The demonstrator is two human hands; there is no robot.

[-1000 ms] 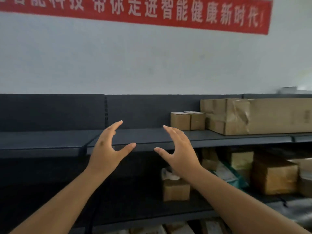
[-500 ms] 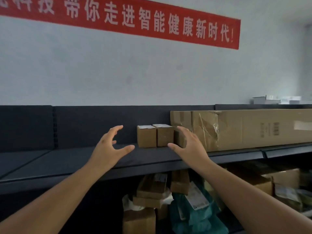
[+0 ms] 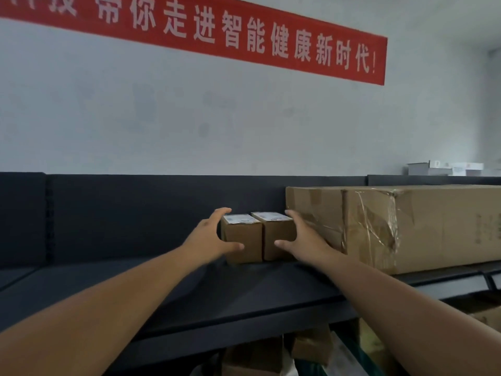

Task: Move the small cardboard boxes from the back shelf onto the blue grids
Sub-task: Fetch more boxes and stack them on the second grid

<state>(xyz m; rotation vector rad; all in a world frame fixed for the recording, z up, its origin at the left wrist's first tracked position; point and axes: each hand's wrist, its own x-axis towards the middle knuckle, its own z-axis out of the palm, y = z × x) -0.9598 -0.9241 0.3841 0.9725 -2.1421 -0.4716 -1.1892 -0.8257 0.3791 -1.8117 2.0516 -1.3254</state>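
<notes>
The wall is taken up by a long red banner (image 3: 217, 31). Under it the dark back shelf (image 3: 244, 294) runs the whole width of the room. On its right half lies a big taped carton (image 3: 420, 226), which is no part of this job as far as I can judge. Just left of it, almost against its end, two small boxes (image 3: 260, 240) stand side by side and touching, each with a white label on top. They are the only small ones I can see on this level.

The left hand (image 3: 208, 237) wraps the left box (image 3: 244, 240), fingers curled over its far top corner and thumb across its front. The right hand (image 3: 303, 240) does the same on the right box (image 3: 276, 234), fingers slipped between it and the carton, thumb on the front face. Both boxes sit flat on the shelf, not yet lifted.

I'd say this trip is at the pick-up, and all of the carrying remains. The blue grids are nowhere in sight from here, so I cannot say how many boxes are already on them. More cardboard (image 3: 311, 346) shows in the shadow below the shelf, too dim to sort out.
</notes>
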